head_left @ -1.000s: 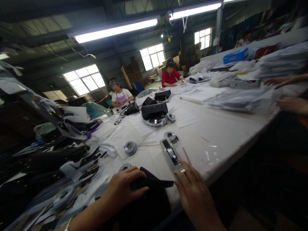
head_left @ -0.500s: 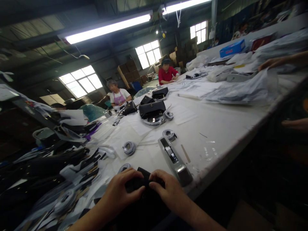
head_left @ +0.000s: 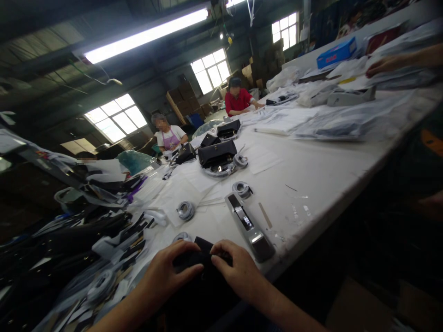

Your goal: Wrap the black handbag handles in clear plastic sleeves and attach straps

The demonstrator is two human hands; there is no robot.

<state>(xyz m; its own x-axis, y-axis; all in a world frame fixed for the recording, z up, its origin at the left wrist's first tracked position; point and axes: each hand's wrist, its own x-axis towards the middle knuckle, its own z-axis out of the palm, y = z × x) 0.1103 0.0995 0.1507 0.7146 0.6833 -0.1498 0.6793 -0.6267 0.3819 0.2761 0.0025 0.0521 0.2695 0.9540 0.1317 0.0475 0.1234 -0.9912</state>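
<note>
A black leather piece [head_left: 204, 269] lies at the near edge of the white table [head_left: 321, 180]. My left hand [head_left: 166, 274] grips its left side and my right hand [head_left: 235, 272] grips its right side, thumbs close together on top. A long silver tool [head_left: 248, 226] lies just beyond my right hand. A coiled silver chain [head_left: 186, 210] and another [head_left: 241, 188] rest farther out on the table.
Black handbags [head_left: 217, 153] sit mid-table. Black straps and wrapped parts [head_left: 86, 240] pile at the left. Two seated people work at the far end [head_left: 168, 136], [head_left: 237, 97]. Another person's hand [head_left: 380, 68] reaches over plastic-bagged stacks [head_left: 342, 124] at the right.
My right hand left the silver tool and came onto the black piece beside my left hand. The view tilted slightly; the other person's hand at the right shifted.
</note>
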